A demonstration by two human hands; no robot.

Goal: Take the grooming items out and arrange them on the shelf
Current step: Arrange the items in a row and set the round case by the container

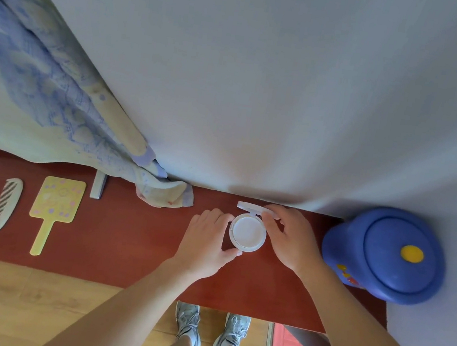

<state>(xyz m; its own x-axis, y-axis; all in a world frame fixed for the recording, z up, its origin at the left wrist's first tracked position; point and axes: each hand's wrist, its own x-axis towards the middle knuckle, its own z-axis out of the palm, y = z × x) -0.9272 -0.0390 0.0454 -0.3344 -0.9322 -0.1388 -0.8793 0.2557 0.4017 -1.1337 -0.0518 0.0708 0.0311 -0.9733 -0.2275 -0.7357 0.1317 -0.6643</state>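
Note:
A round white compact [247, 232] rests on the reddish-brown shelf [122, 240], its hinged lid raised toward the wall. My left hand [208, 241] cups the compact's left side and base. My right hand [288, 238] pinches the raised lid with its fingertips. Far left on the shelf lie a pale comb [1, 205] and a yellow hand mirror [53, 207] side by side. A small grey flat item [98, 184] lies near the wall behind the mirror.
A blue lidded container [387, 254] with a yellow knob stands at the shelf's right end, close to my right wrist. A blue-and-cream patterned cloth [55, 93] hangs down onto the shelf's back edge. White wall behind; wooden floor and a pink mat below.

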